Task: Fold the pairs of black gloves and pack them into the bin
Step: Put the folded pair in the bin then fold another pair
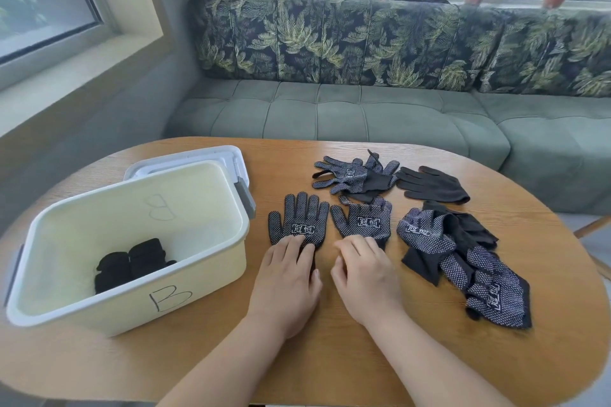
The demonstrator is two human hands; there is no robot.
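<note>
Both hands rest on the cuffs of a pair laid side by side. The left hand [287,277] lies flat and wide, fingers straight, pressing the left glove [301,221]. The right hand [367,277] has bent fingers over the cuff of the right glove [363,220]; I cannot tell whether it pinches the cloth or only rests there.

The two gloves sit mid-counter [330,357], just right of the bin [99,317], dotted side up. Each has its long axis running from the person outward, cuff near and fingers pointing away toward the sofa. The left one is spread neatly. The right one has crumpled fingertips that seem to touch the far heap [357,177].

Risks, as I judge them:
- The two are apart and not stacked, so a fold made now would give two loose halves, not a pair.
- The grip dots may drag on the wood or on each other, so sliding one over the other could bunch it.
- Lifting the right glove could snag the far heap, or the right heap [463,261] beside the wrist.
- A slack fold may spring open on the way to the bin, where the folded gloves [132,263] lie in the near corner.
</note>
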